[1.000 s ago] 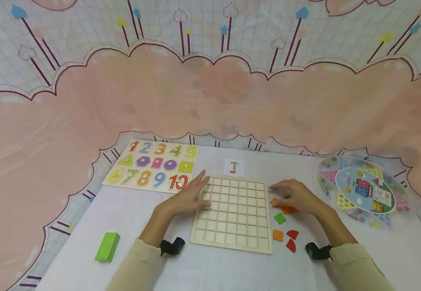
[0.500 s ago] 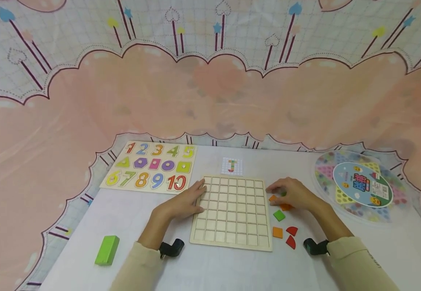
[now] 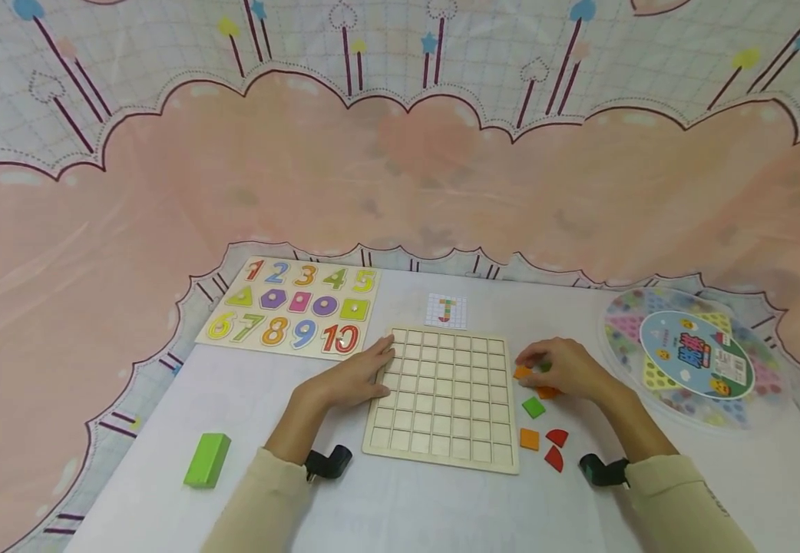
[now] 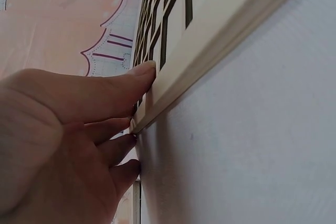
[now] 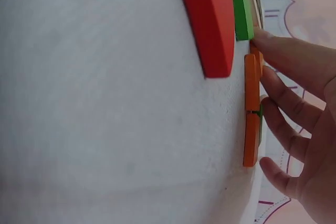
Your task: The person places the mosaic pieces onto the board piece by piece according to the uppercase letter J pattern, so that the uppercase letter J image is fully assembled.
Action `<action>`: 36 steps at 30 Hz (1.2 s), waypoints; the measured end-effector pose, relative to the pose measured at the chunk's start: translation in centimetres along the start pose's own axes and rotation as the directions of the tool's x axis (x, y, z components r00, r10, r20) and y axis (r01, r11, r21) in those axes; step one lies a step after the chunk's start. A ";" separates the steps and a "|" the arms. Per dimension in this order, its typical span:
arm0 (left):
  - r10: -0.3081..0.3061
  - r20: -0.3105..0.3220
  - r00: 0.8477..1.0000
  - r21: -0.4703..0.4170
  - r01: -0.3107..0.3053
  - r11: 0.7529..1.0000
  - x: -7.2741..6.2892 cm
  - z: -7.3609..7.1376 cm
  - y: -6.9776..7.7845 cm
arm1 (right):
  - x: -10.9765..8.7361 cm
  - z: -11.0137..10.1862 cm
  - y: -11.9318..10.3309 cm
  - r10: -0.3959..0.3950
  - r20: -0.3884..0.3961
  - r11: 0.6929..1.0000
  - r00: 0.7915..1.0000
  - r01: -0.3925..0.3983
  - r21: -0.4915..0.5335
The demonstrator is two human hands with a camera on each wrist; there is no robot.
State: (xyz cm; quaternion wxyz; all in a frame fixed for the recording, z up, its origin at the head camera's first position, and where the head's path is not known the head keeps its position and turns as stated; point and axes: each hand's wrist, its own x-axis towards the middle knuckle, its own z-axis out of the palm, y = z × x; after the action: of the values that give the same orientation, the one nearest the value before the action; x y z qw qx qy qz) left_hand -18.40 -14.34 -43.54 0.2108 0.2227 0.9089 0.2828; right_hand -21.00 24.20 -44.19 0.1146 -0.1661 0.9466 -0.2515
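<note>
Nearest to the person, two red quarter-round pieces and an orange square piece lie to the right of the wooden grid board; a green square piece lies a little farther. On the other side, a green block lies well apart. The left hand touches the board's left edge, with fingers rather straight and thumb spread from them. The right hand is at the orange pieces, its thumb and index finger narrow about one; whether it is pinched, I cannot tell. Compared with one second ago, the left fingertips have drawn back slightly towards the edge, while the right hand stays at these pieces. The grid holds no piece, so I judge this change as only a small settling. Farther, a pattern card lies beyond the board, between a number board and a clear round disc.
</note>
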 end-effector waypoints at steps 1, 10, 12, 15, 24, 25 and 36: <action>0.001 0.003 1.000 0.002 -0.001 1.000 0.1 0.0 0.0 | 0.0 0.0 0.0 0.000 -0.003 1.000 1.000 0.000 -0.004; -0.006 0.009 1.000 -0.003 0.007 1.000 0.0 0.1 0.1 | -0.2 -0.5 -0.4 0.012 -0.042 1.000 0.999 -0.012 0.000; -0.007 0.010 1.000 -0.004 0.008 1.000 0.0 0.0 0.1 | -0.3 -0.9 -0.5 0.011 -0.054 0.999 0.998 -0.009 0.036; -0.006 0.009 1.000 0.000 0.006 1.000 -0.1 -0.1 0.1 | -0.2 -1.5 -0.8 -0.008 -0.088 0.994 0.996 0.017 0.104; -0.031 -0.001 1.000 -0.018 0.031 0.999 -0.8 -0.3 0.1 | 0.5 -2.4 -2.1 -0.156 -0.206 0.923 0.966 0.217 0.318; -0.034 0.000 0.999 -0.020 0.034 0.999 -0.8 -0.3 0.1 | 0.6 -2.4 -2.2 -0.164 -0.208 0.916 0.964 0.227 0.330; -0.028 0.018 0.999 -0.065 0.029 0.997 -0.9 0.1 -0.1 | 2.2 -1.6 -3.8 -0.133 -0.179 0.899 0.975 0.195 0.392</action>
State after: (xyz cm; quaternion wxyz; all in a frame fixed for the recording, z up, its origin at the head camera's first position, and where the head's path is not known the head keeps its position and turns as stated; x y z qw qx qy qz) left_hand -17.65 -14.77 -43.46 0.2298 0.2054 0.9004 0.3072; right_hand -22.54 20.99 -41.15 0.0546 -0.1989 0.8620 -0.4631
